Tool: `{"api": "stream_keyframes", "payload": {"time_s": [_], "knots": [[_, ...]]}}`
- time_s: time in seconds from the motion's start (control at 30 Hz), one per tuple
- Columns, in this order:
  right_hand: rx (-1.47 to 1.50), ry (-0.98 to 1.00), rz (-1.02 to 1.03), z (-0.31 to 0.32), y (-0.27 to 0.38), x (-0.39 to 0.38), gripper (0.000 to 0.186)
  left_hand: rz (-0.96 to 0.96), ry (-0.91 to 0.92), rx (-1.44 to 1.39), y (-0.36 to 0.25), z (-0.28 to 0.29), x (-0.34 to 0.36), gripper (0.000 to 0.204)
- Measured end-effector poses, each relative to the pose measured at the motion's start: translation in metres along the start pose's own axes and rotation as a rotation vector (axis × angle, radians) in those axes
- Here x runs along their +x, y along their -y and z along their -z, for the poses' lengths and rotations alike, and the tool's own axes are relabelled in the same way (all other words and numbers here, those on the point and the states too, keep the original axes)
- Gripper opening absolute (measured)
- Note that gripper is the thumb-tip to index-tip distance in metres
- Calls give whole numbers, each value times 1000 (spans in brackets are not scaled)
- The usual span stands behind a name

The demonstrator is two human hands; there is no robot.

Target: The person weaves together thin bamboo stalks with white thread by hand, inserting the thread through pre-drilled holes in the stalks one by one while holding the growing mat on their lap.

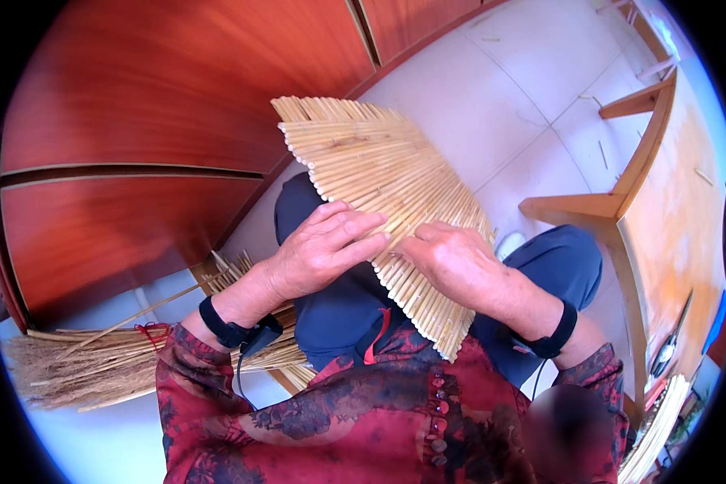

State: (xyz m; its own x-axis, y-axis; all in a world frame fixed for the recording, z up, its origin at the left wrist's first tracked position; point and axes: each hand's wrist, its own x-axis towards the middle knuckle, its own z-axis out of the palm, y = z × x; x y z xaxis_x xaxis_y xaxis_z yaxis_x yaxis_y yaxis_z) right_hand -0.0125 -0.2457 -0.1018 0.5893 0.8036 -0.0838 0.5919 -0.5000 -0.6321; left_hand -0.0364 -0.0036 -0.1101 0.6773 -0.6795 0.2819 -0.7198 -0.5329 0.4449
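Note:
A fan-shaped panel of pale straw stalks [383, 157] lies slanted over my knees, its stalk ends forming ragged edges at top and bottom. My left hand [331, 246] grips its left side, thumb and fingers resting across the stalks near the middle. My right hand [452, 258] is just to the right, fingers bent onto the same panel, their tips partly hidden. The two hands' fingertips nearly meet over the stalks.
Red wooden cabinet doors [177, 81] stand at upper left. Bundled straw with feathery tops [81, 371] lies at lower left. A pale wooden bench [661, 234] runs along the right, holding scissors [667, 347], with more stalks [653, 427] below. The tiled floor [508, 105] shows beyond.

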Motion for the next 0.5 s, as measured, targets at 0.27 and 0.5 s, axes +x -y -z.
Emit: {"api": "stream_keyframes", "payload": {"time_s": [0.27, 0.5], "knots": [[93, -183, -60, -2, -8, -20, 22, -81, 165, 269, 13, 10, 18, 20], [30, -306, 6, 24, 6, -25, 18, -256, 95, 202, 12, 39, 51, 25]]}}
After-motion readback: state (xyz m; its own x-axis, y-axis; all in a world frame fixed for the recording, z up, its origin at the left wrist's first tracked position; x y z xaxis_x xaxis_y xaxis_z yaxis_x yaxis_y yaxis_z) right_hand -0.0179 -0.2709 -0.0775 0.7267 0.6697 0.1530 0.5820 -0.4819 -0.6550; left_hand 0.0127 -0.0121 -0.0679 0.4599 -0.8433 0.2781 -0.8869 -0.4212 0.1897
